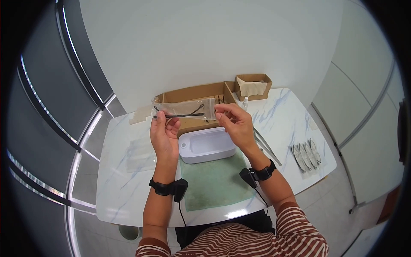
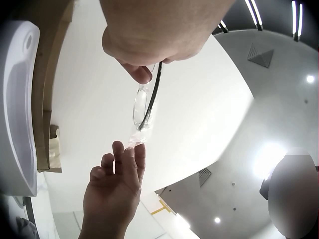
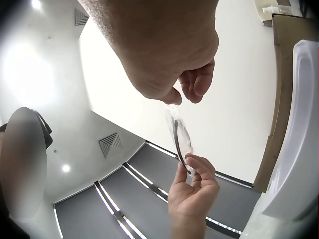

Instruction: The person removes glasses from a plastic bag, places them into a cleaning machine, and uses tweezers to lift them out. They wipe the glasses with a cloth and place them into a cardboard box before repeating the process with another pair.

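A clear zip bag (image 1: 182, 106) is stretched between both hands above the table, with a pair of dark-templed eyeglasses (image 1: 188, 115) inside. My left hand (image 1: 165, 139) grips the bag's left end, its thumb over the plastic and the glasses' end. At the zip end, the thumb and index finger of my right hand (image 1: 236, 125) pinch the bag's edge. The left wrist view shows a clear lens and a black temple of the eyeglasses (image 2: 157, 92) through the plastic. Below the hands stands a white oblong cleaner basin (image 1: 207, 159) on a green cloth (image 1: 218, 188).
Behind the basin is an open cardboard box (image 1: 192, 92), beside a smaller box (image 1: 266, 91) draped with beige cloth. A small spray bottle (image 1: 245, 103) and long metal tweezers (image 1: 269, 150) are to the right. Several bagged glasses (image 1: 306, 156) lie farther right; clear bags (image 1: 140, 157) lie left.
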The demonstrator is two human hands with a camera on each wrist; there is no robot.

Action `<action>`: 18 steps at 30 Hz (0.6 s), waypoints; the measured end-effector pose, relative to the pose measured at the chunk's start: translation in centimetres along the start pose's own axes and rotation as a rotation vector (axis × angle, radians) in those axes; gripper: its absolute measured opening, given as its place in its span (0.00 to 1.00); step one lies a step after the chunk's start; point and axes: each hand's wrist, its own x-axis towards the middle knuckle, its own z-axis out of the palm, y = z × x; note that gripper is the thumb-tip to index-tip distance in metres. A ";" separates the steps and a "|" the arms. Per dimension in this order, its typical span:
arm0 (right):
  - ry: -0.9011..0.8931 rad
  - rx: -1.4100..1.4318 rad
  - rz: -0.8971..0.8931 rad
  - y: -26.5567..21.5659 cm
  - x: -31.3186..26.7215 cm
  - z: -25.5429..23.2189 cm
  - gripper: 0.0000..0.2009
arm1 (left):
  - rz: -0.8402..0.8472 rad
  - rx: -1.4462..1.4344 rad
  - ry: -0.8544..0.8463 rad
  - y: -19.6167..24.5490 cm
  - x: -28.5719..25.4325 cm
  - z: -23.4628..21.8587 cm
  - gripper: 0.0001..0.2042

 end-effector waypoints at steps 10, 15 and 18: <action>0.030 -0.181 -0.169 0.1 0.1 0.1 0.13 | 0.003 0.031 0.004 -0.4 -0.2 0.0 0.10; 0.034 -0.287 -0.241 0.4 0.0 0.3 0.16 | 0.025 0.061 0.028 -0.4 -0.5 0.3 0.10; 0.039 -0.193 -0.165 0.6 -0.1 0.3 0.16 | 0.016 0.083 0.023 -0.5 -0.3 0.1 0.09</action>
